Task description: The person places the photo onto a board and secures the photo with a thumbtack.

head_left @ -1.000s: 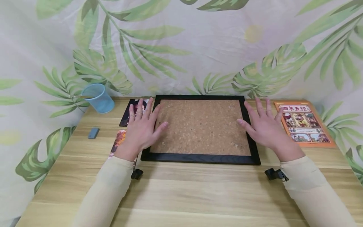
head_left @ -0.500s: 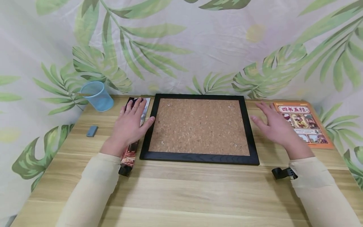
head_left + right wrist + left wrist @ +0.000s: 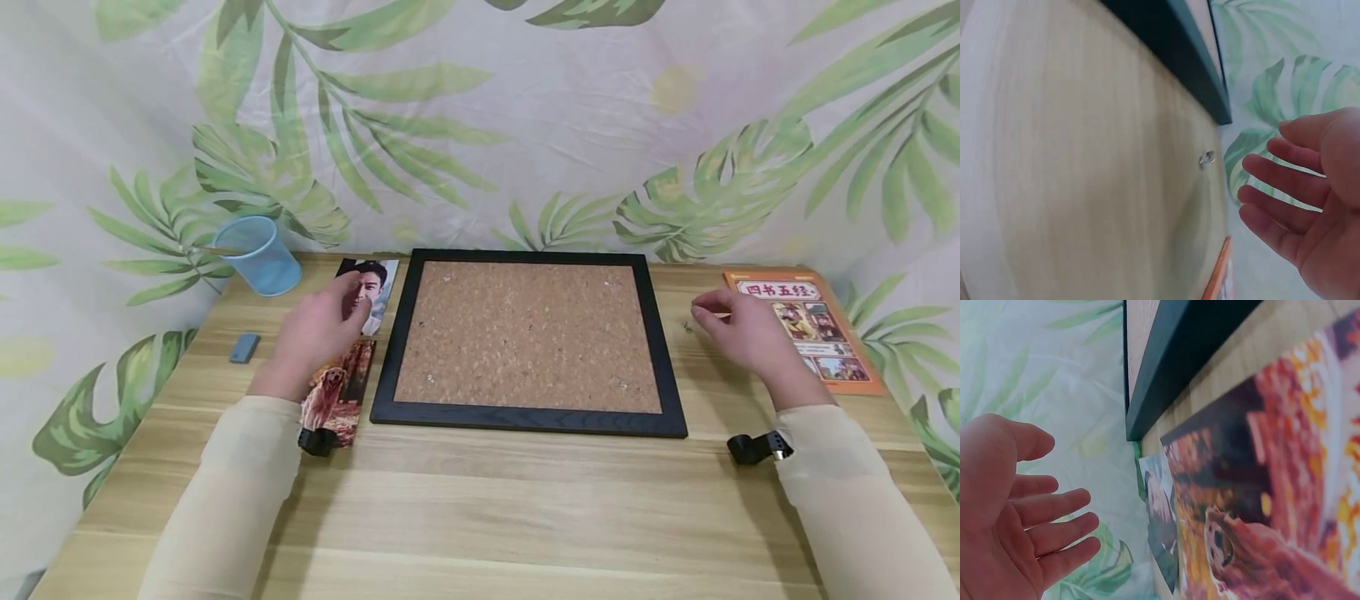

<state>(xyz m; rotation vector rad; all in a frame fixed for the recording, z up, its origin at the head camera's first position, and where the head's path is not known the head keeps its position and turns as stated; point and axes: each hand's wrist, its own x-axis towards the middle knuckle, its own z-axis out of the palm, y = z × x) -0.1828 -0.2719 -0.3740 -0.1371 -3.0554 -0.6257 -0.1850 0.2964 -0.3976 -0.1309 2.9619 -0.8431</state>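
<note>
Reaching is prob the step I'm on rn: both hands are out, one each side of the framed cork board (image 3: pixel 528 333), and nothing's been picked up yet. My right hand (image 3: pixel 750 333) is just right of the board, fingers loosely bent, thumb close to the index, no grip on anything afaict. Near the fingertips, also right of the board, a tiny clear bit (image 3: pixel 1207 159) sits on the table (image 3: pixel 525 517). Looks like a pin tbh, too small to swear to. Next move imo calls for a light thumb-and-finger pinch, easy to fumble or get poked.

My left hand (image 3: pixel 315 329) is left of the board, fingers relaxed w/ nothing in them, by two pics. Portrait pic (image 3: pixel 382 292) is just left of the board's far half, dog pic (image 3: pixel 352 396) left of its near half. Both flat and thin, so lifting one prob needs a fingertip under an edge.

Containers: only one I see is the blue cup (image 3: pixel 273 271), well left of the board, level w/ its far edge. A thin stick (image 3: pixel 225 252) pokes out over the rim, idk if brush or pencil; can't tell what else is inside.

BTW the grey-blue block (image 3: pixel 244 348) is well left of the board too, orange book (image 3: pixel 832 333) is to its right.
</note>
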